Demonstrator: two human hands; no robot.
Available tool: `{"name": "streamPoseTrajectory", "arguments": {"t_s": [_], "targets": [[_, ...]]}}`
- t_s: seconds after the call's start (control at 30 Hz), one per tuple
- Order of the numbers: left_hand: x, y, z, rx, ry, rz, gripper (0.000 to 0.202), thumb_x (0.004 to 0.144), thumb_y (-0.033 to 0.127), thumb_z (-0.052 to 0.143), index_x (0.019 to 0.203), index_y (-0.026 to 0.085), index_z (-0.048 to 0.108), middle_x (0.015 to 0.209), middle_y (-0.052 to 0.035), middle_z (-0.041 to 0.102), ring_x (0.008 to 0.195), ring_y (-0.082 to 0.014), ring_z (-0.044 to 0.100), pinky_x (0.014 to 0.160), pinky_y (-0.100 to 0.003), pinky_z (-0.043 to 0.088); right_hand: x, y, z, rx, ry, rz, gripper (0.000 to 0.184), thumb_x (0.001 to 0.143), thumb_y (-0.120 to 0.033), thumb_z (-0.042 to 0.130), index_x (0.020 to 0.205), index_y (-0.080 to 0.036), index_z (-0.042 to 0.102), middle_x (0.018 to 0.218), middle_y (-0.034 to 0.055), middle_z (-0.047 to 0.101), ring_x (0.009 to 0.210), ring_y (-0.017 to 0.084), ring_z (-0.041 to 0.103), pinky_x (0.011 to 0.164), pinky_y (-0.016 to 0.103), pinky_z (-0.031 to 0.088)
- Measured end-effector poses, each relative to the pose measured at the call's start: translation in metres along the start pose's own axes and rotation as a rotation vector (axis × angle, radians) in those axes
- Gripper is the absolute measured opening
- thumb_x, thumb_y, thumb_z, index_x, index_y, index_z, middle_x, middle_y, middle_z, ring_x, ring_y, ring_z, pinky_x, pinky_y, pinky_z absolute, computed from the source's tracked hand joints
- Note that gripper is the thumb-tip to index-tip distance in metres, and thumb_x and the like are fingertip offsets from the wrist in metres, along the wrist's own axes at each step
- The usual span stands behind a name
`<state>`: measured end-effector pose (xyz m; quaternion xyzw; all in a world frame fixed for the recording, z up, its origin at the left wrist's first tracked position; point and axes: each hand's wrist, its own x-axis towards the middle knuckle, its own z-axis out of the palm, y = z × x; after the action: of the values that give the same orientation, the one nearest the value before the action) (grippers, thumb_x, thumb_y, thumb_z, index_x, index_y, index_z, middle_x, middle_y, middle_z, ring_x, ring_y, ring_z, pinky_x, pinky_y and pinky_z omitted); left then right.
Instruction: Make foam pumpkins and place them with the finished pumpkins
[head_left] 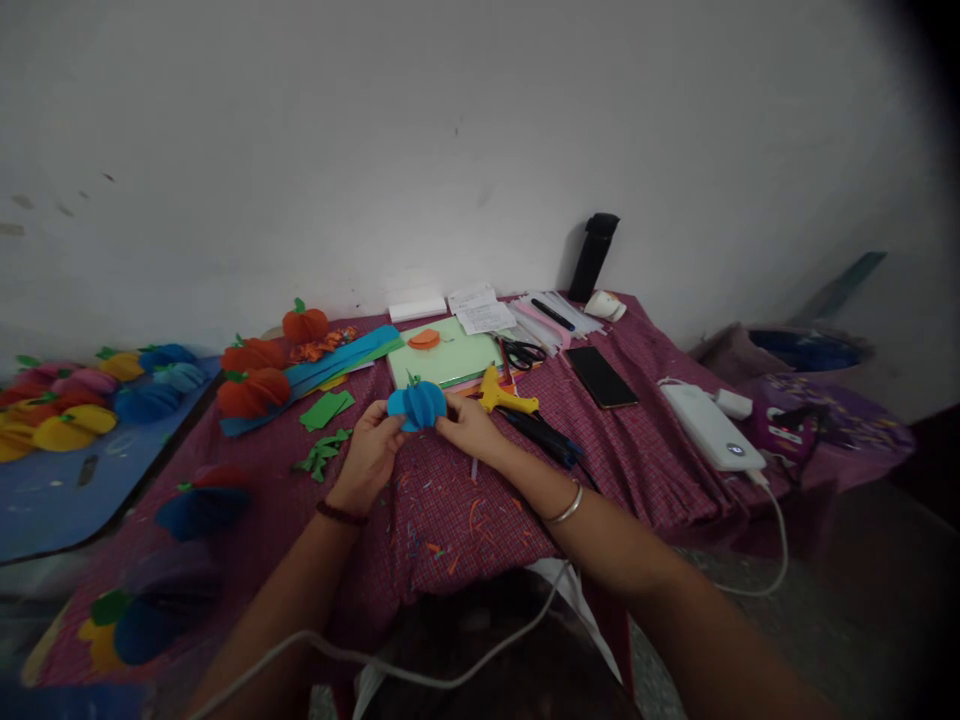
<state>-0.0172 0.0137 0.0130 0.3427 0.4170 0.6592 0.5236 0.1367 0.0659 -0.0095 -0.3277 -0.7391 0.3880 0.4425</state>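
Between my two hands is a blue paper pumpkin [417, 404] with folded segments and a small green stem on top. My left hand [373, 440] pinches its left edge, and my right hand [472, 428] pinches its right edge. Just beyond my right hand lies a yellow and black glue gun [510, 395]. Green paper strips [324, 455] and green paper pieces [327, 410] lie left of my left hand. Small orange and blue paper scraps [450, 530] are scattered on the cloth below the hands.
Finished paper pumpkins [255, 392] stand at left, more on a blue board [45, 510]. Scissors [523, 353], a phone [601, 377], a white power bank [712, 428] and a black bottle [594, 258] sit to the right. A white cable [420, 682] crosses near my body.
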Motion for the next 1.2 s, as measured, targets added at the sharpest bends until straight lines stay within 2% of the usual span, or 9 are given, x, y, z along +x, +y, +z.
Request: {"name": "streamPoseTrajectory", "arguments": {"t_s": [0.23,0.4,0.6,0.67,0.77,0.87,1.0,1.1,1.2], "targets": [[0.001,-0.006,0.0,0.168,0.041,0.219,0.05,0.062,0.019,0.076,0.106,0.024,0.054,0.076,0.003,0.064,0.065,-0.0118,0.06,0.06,-0.022,0.048,-0.001,-0.007,-0.003,-0.042,-0.013,0.081,0.005,0.077,-0.018,0.054,0.079,-0.018,0.059,0.061,-0.0036,0.059,0.057,0.013,0.051,0.055,0.022,0.038],[0.001,-0.005,-0.003,0.249,0.023,0.267,0.028,0.072,0.023,0.068,0.099,0.02,0.059,0.089,-0.0019,0.065,0.073,-0.0126,0.061,0.062,-0.021,0.049,-0.001,-0.008,-0.003,-0.067,0.0,0.104,0.007,0.075,-0.015,0.053,0.078,-0.018,0.059,0.058,-0.0042,0.056,0.054,0.012,0.049,0.052,0.021,0.034],[-0.002,0.0,-0.001,0.284,0.087,0.27,0.028,0.079,0.037,0.065,0.101,0.021,0.057,0.09,-0.0007,0.06,0.073,-0.0119,0.058,0.059,-0.021,0.048,-0.001,-0.009,-0.004,-0.139,0.032,0.068,0.011,0.073,-0.016,0.053,0.08,-0.015,0.061,0.062,-0.0047,0.052,0.056,0.01,0.044,0.054,0.02,0.032],[-0.003,-0.001,-0.001,0.343,0.101,0.322,0.035,0.081,0.038,0.064,0.111,0.024,0.054,0.096,-0.0015,0.059,0.079,-0.0123,0.058,0.063,-0.022,0.048,-0.001,-0.009,-0.004,-0.166,0.035,0.065,0.012,0.074,-0.017,0.053,0.082,-0.015,0.062,0.064,-0.0043,0.052,0.058,0.01,0.045,0.055,0.02,0.032],[-0.005,-0.003,0.0,0.456,0.089,0.441,0.042,0.082,0.038,0.063,0.121,0.026,0.049,0.111,-0.0044,0.057,0.095,-0.0151,0.058,0.08,-0.028,0.048,-0.002,-0.009,-0.004,-0.201,0.046,0.063,0.015,0.075,-0.018,0.054,0.086,-0.016,0.063,0.066,-0.0035,0.054,0.06,0.011,0.045,0.058,0.021,0.034],[-0.008,-0.002,0.002,0.636,0.092,0.578,0.041,0.081,0.036,0.064,0.119,0.024,0.05,0.122,-0.008,0.052,0.109,-0.02,0.053,0.094,-0.036,0.045,-0.002,-0.008,-0.004,-0.198,0.057,0.051,0.016,0.076,-0.018,0.053,0.088,-0.015,0.064,0.069,-0.0025,0.056,0.062,0.011,0.047,0.06,0.021,0.035],[-0.011,0.0,0.003,0.924,0.112,0.723,0.032,0.076,0.034,0.069,0.103,0.021,0.058,0.126,-0.01,0.047,0.123,-0.0267,0.044,0.105,-0.046,0.035,-0.002,-0.008,-0.003,-0.185,0.051,0.032,0.018,0.077,-0.017,0.053,0.09,-0.015,0.065,0.07,-0.0021,0.056,0.062,0.012,0.047,0.06,0.022,0.035],[-0.008,-0.002,0.001,1.01,0.095,0.753,0.027,0.073,0.033,0.071,0.092,0.019,0.059,0.124,-0.0107,0.047,0.122,-0.0288,0.045,0.106,-0.048,0.034,-0.003,-0.011,-0.003,-0.176,0.036,0.026,0.018,0.078,-0.017,0.052,0.091,-0.015,0.065,0.07,-0.0019,0.057,0.061,0.012,0.045,0.06,0.022,0.035],[-0.002,-0.006,-0.003,1.005,0.068,0.75,0.019,0.077,0.031,0.065,0.091,0.018,0.061,0.123,-0.011,0.049,0.12,-0.0274,0.046,0.105,-0.047,0.035,-0.004,-0.014,-0.003,-0.176,0.036,0.03,0.015,0.077,-0.018,0.054,0.088,-0.015,0.064,0.068,-0.0027,0.055,0.06,0.012,0.044,0.058,0.022,0.033]]}}
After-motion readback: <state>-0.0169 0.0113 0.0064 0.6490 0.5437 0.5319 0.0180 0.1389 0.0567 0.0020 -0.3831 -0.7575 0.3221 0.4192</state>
